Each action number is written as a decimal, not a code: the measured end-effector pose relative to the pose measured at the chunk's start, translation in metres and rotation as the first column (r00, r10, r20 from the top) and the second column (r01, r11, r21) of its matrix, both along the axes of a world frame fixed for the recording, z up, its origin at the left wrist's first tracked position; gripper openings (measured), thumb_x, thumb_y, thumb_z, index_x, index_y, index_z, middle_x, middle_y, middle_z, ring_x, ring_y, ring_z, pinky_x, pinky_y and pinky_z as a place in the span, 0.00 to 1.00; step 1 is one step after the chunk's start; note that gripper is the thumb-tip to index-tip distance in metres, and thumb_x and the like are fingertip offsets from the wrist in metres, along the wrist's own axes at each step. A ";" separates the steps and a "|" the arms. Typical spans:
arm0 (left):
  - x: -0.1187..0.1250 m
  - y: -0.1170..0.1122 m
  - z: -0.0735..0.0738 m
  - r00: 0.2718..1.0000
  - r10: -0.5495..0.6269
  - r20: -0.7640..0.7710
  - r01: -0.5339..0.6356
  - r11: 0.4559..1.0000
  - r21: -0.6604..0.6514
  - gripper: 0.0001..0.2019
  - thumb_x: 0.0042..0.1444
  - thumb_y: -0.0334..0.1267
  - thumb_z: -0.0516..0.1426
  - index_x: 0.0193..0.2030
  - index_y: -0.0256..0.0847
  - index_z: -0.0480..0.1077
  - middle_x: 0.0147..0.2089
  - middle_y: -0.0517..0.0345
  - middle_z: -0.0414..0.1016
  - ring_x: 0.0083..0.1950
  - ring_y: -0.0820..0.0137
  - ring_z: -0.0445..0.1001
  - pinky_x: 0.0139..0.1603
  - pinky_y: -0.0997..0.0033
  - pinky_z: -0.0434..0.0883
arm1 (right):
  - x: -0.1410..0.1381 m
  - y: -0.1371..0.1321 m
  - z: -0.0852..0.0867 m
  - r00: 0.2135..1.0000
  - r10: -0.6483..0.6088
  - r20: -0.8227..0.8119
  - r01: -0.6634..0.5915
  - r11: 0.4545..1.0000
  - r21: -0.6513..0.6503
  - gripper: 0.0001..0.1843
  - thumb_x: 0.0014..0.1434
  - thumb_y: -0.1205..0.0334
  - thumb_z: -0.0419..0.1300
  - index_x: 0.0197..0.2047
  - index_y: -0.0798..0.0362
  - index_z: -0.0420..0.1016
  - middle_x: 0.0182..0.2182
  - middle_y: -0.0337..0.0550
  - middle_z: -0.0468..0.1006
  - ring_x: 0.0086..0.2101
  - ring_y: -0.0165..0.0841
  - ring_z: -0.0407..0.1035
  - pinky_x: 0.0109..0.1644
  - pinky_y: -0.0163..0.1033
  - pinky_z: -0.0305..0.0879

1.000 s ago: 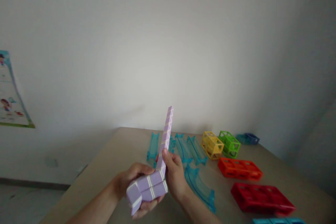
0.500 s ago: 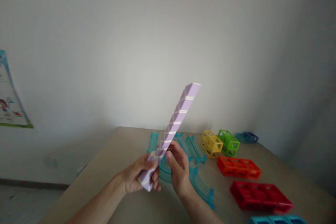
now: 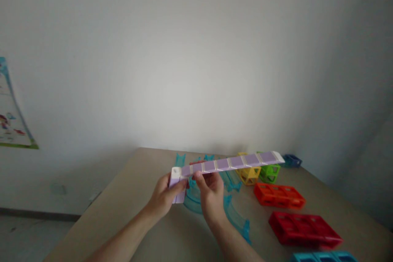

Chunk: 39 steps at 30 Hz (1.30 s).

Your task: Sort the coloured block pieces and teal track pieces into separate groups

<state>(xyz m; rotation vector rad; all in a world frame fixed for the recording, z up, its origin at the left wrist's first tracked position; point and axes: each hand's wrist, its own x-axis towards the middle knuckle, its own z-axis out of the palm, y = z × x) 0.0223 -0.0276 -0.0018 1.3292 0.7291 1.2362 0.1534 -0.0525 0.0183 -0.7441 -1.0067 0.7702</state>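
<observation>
You hold the purple segmented strip almost level above the bench, its far end over the yellow cube and green cube. Your left hand pinches its bent near end, your right hand gripping just beside.

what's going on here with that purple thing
A person holds a purple folding strip in both hands above the table. The left hand grips its bent end, the right hand pinches it beside, and the rest juts out nearly level to the right. Blue track pieces and a red frame lie on the table.
</observation>
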 end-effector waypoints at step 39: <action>0.011 -0.003 0.004 0.992 -0.072 0.101 0.073 0.997 0.000 0.18 0.54 0.44 0.61 0.48 0.36 0.72 0.45 0.49 0.78 0.46 0.60 0.75 0.49 0.65 0.69 | 0.000 0.000 -0.007 0.999 0.009 0.053 -0.008 1.000 -0.030 0.10 0.52 0.57 0.65 0.32 0.56 0.75 0.31 0.46 0.80 0.33 0.37 0.73 0.39 0.40 0.68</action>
